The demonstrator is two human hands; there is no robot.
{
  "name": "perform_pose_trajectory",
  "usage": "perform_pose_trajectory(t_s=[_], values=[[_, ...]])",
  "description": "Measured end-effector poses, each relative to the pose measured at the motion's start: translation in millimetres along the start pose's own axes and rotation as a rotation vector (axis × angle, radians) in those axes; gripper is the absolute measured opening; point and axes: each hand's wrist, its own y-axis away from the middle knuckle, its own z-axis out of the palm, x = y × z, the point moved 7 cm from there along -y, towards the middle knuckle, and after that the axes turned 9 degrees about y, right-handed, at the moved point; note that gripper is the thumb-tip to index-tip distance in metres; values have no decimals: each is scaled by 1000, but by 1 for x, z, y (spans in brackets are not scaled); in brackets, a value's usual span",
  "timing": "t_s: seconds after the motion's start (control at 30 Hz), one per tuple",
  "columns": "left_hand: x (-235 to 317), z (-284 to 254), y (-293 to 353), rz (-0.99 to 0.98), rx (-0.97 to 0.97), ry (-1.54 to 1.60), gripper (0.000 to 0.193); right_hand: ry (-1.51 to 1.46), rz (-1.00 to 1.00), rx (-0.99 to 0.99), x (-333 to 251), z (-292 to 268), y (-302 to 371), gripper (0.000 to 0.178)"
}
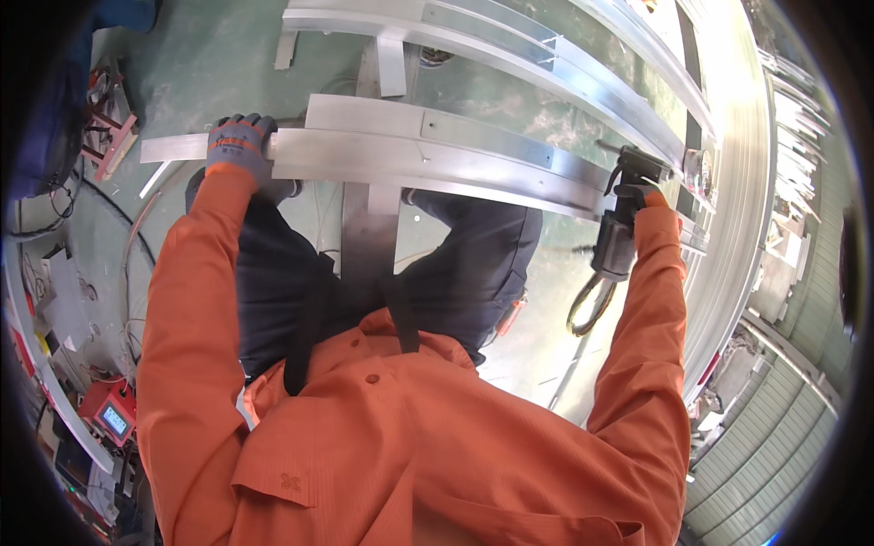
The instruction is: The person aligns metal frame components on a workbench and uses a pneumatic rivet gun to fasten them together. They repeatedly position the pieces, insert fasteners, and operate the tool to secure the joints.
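Observation:
A long silvery metal profile (364, 156) lies across in front of my knees. My left hand (239, 146), in a grey glove with an orange cuff, is closed over a narrower metal bar (173, 148) at the profile's left end. At the right end, my right hand (639, 195) is wrapped round the grip of a black cordless drill (614, 250). Its head is by the profile and a slim bit points left. A dark strap loop (590, 305) hangs from its base. Whether the bit touches the metal, I cannot tell.
More long metal profiles (455, 41) run parallel farther off, and a bright stack (737, 182) stands to the right. An upright metal beam (369, 237) is between my legs. Black cables (114, 209) and a red device with a screen (114, 414) are on the left.

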Motion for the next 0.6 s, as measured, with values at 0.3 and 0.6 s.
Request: perform_pose_trajectory(t_s=[0.3,0.6], values=[[4,-3,3,7,32,-26,44,-551,-150,9,-53,-1,73,68],[-2,6,-3,50,138,2,53,-642,-363,76,-67,-60,120,60]])
